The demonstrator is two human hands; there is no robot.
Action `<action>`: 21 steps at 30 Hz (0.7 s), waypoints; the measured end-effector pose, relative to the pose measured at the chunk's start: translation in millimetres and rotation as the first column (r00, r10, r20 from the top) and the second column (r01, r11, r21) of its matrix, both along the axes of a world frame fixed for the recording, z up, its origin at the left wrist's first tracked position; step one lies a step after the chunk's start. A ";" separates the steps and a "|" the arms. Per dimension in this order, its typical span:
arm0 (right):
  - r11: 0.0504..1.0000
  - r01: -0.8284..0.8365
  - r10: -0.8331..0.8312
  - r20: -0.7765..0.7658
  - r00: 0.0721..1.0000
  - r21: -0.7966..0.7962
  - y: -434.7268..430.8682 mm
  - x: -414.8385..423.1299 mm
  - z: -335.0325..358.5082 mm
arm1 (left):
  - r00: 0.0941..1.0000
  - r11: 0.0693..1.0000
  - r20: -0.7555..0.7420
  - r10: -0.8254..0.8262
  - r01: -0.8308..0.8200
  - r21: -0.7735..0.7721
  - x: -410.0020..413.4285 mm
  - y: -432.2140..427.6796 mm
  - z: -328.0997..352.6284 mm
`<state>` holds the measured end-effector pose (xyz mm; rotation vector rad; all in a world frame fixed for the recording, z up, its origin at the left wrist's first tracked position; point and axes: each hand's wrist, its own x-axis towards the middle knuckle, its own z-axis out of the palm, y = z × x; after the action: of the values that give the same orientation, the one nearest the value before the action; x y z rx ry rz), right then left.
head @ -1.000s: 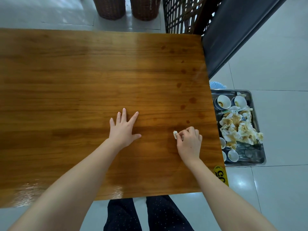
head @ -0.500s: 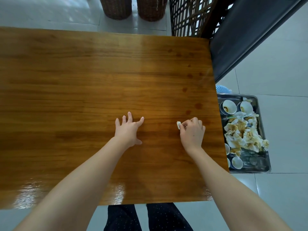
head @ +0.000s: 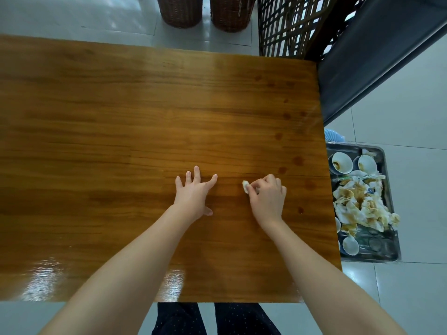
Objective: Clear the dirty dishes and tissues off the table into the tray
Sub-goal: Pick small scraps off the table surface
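Right hand [head: 267, 200] pinching a small tissue scrap [head: 245, 186] against the table [head: 121, 129], left hand [head: 193, 194] lying flat with fingers spread at its 9 o'clock; tray [head: 391, 256] of dirty bowls [head: 342, 163] sitting at 3 o'clock

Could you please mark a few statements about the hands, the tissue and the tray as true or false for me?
1. The right hand pinches a tissue scrap on the table. True.
2. The left hand grips a bowl. False: it rests flat on the table, fingers spread, holding nothing.
3. The tray sits on the table. False: it sits off the table, beside its right edge.
4. The tray holds bowls and stained tissues. True.
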<state>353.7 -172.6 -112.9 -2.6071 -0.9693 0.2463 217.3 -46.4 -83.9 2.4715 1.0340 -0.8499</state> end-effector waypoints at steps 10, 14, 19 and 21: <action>0.993 0.119 -0.118 -0.043 0.992 0.014 22.1 -4.5 2.6 | 1.000 1.000 -0.002 0.013 -0.013 -0.003 1.3 -0.1 -1.7; 0.996 -0.078 0.079 -0.043 0.996 0.033 22.9 -42.5 2.3 | 1.000 1.000 0.021 0.022 -0.022 0.006 0.0 -0.5 -5.1; 0.987 -0.157 0.157 0.005 0.988 0.043 13.0 -48.7 0.2 | 1.000 1.000 0.021 0.023 -0.023 0.003 -0.5 0.0 -6.9; 0.992 -0.119 0.119 0.004 0.993 0.031 12.3 -34.4 1.7 | 1.000 1.000 0.014 0.017 -0.017 -0.007 -0.8 0.6 -7.1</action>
<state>319.3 -160.3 -111.2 -2.5252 -1.1217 0.2559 216.6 -45.8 -90.9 2.4561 1.0448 -0.8287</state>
